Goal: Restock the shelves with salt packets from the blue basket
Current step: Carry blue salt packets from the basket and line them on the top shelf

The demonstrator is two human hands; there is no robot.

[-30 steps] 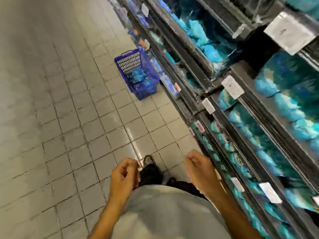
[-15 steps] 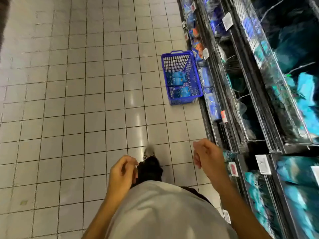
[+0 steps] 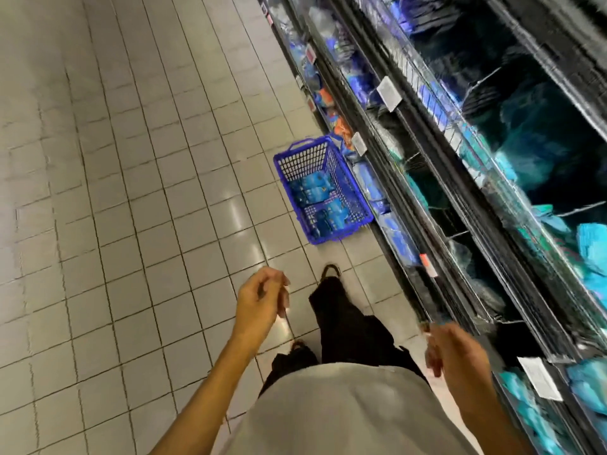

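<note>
Ahead, blue basket (image 3: 353, 210) on floor, salt packets (image 3: 317, 192) inside

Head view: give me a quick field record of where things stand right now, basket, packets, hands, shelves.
basket: blue basket on the tiled floor, beside the base of the shelves, ahead of the person
packets: blue salt packets lie in the basket bottom; count unclear
left hand: left hand empty, fingers loosely curled, not touching the basket
right hand: right hand empty, loosely curled, near the shelf edge
shelves: stocked with blue and teal packs, blurred; white price tags on the rails
</note>
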